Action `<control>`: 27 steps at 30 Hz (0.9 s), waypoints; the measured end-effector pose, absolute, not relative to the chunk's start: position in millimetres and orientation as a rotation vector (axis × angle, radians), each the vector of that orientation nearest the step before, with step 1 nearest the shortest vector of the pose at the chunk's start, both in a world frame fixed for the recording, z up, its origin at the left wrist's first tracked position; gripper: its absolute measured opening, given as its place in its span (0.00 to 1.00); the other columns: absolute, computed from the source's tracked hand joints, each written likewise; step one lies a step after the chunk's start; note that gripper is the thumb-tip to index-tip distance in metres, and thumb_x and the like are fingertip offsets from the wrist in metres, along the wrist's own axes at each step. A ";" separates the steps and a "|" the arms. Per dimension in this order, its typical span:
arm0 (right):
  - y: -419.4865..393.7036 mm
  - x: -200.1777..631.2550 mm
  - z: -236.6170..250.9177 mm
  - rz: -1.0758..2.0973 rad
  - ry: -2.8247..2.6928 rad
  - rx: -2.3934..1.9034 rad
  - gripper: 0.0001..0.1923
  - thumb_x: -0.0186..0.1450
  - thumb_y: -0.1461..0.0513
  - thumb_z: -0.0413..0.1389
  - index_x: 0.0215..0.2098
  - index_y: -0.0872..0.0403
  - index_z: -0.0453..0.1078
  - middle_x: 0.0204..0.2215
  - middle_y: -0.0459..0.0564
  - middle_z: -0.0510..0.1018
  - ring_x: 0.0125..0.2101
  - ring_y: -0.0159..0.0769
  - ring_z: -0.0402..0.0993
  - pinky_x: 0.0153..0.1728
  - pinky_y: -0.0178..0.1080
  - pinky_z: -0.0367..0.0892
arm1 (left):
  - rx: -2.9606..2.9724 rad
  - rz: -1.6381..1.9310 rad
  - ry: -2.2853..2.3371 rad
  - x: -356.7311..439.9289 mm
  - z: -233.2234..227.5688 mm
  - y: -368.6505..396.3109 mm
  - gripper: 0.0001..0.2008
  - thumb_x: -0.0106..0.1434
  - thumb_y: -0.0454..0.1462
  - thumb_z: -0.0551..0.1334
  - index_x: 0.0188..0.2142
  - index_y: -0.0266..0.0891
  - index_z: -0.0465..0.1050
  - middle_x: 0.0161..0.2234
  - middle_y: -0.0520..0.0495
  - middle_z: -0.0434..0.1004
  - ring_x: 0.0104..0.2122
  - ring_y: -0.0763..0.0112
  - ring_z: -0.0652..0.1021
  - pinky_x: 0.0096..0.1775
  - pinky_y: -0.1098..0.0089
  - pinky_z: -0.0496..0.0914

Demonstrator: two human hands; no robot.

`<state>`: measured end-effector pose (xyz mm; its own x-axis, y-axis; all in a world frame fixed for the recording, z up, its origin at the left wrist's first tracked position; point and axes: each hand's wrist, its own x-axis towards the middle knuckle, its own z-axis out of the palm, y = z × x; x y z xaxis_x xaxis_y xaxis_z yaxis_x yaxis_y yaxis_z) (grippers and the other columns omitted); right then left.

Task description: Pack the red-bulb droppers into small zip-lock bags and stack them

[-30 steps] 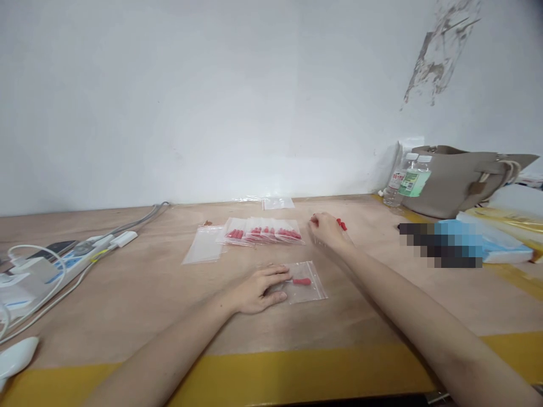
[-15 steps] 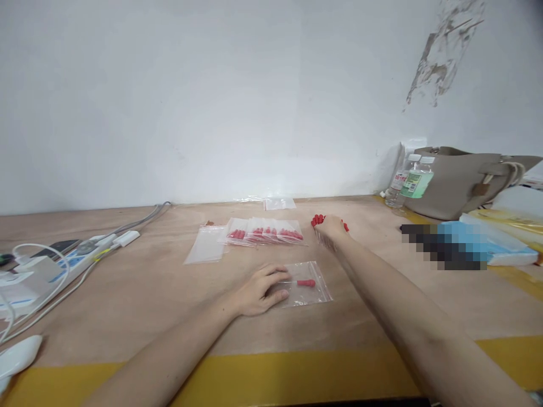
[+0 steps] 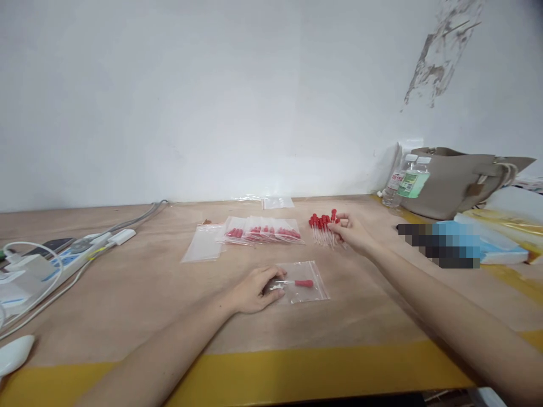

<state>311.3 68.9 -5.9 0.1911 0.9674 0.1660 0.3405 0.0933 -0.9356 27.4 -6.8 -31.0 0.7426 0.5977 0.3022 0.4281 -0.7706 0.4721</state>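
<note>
On the brown tabletop lies a clear zip bag [image 3: 316, 289] holding one glass dropper with a red rubber bulb [image 3: 304, 283], its tip toward the left. My left hand [image 3: 257, 289] rests on the bag's left end, curled fingers and thumb keeping hold of the plastic. Farther off to the right, my right hand [image 3: 353, 232] pinches a dropper [image 3: 334, 215] by its red bulb. That dropper stands just above a pile of similar droppers [image 3: 319, 222], bulbs toward the wall. My right fingers partly hide the pile's right side.
Overlapping filled bags [image 3: 263, 230] with red bulbs lie behind my left hand. Flat clear bags [image 3: 203, 243] are left of them, another [image 3: 278, 202] by the wall. A power strip [image 3: 76, 257] with cables is far left; bottles [image 3: 413, 178], a grey handbag [image 3: 449, 181] and a blue packet [image 3: 462, 237] are right.
My right hand has shifted slightly right and uncovered the dropper pile, with one dropper now raised in its fingers. My left hand stays on the bag. The view has shifted slightly.
</note>
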 end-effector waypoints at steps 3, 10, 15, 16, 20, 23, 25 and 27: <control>42.0 307.5 -21.5 0.980 -1.237 -1.252 0.38 0.49 0.64 0.57 0.52 0.54 0.42 0.15 0.34 0.63 0.12 0.26 0.60 0.13 0.29 0.59 | 2.540 0.641 0.786 28.6 -29.8 -7.2 0.07 0.59 0.36 0.56 0.38 0.40 0.61 0.45 0.45 0.69 0.42 0.65 0.71 0.44 0.65 0.64; 18.8 286.9 -53.8 1.062 -1.076 -1.164 0.34 0.48 0.62 0.59 0.45 0.49 0.42 0.19 0.34 0.65 0.15 0.28 0.68 0.16 0.32 0.68 | 2.504 0.634 0.823 29.3 -26.9 -8.8 0.06 0.59 0.39 0.57 0.35 0.39 0.62 0.46 0.42 0.69 0.46 0.63 0.70 0.43 0.66 0.64; 9.2 279.3 -53.0 1.274 -0.972 -1.120 0.21 0.54 0.62 0.57 0.36 0.49 0.47 0.21 0.40 0.70 0.22 0.30 0.72 0.27 0.35 0.71 | 2.562 0.630 0.807 28.2 -28.8 -8.4 0.15 0.60 0.41 0.56 0.46 0.39 0.63 0.49 0.43 0.67 0.48 0.64 0.68 0.49 0.63 0.62; 7.7 280.7 -51.6 1.314 -0.969 -1.123 0.19 0.54 0.61 0.57 0.35 0.49 0.48 0.22 0.41 0.71 0.23 0.30 0.73 0.28 0.36 0.71 | 2.579 0.623 0.809 28.0 -29.2 -8.2 0.17 0.60 0.41 0.57 0.48 0.39 0.62 0.49 0.43 0.67 0.49 0.63 0.68 0.50 0.63 0.61; 6.9 295.7 -44.7 1.370 -1.218 -1.218 0.15 0.51 0.59 0.60 0.31 0.53 0.58 0.23 0.44 0.72 0.22 0.26 0.70 0.26 0.32 0.67 | 2.627 0.562 0.818 27.1 -29.0 -7.6 0.21 0.63 0.42 0.54 0.54 0.41 0.57 0.52 0.44 0.64 0.52 0.63 0.65 0.52 0.61 0.59; 8.9 306.7 -40.5 1.381 -1.565 -1.271 0.15 0.47 0.57 0.62 0.26 0.57 0.64 0.19 0.41 0.70 0.18 0.22 0.62 0.20 0.29 0.60 | 2.662 0.514 0.816 26.8 -28.4 -7.0 0.22 0.64 0.40 0.52 0.57 0.41 0.53 0.54 0.44 0.61 0.53 0.64 0.63 0.54 0.59 0.56; 9.6 308.3 -39.9 1.386 -1.665 -1.238 0.15 0.47 0.56 0.62 0.26 0.58 0.65 0.17 0.40 0.68 0.18 0.22 0.61 0.20 0.29 0.58 | 2.681 0.508 0.802 26.9 -28.6 -6.4 0.23 0.63 0.40 0.53 0.58 0.42 0.52 0.55 0.44 0.61 0.54 0.64 0.63 0.55 0.59 0.55; 9.7 304.8 -41.4 1.390 -1.682 -1.174 0.15 0.47 0.57 0.62 0.28 0.58 0.66 0.18 0.40 0.68 0.20 0.23 0.62 0.23 0.29 0.58 | 2.688 0.517 0.794 27.0 -29.4 -5.6 0.24 0.63 0.40 0.53 0.58 0.42 0.52 0.54 0.45 0.61 0.53 0.63 0.63 0.55 0.59 0.55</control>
<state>304.8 9.7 -41.4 -0.3863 0.9206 -0.0572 0.2294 0.0359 -0.9727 27.0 -5.6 -29.4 0.7838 0.5664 0.2547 0.4624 -0.8060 0.3696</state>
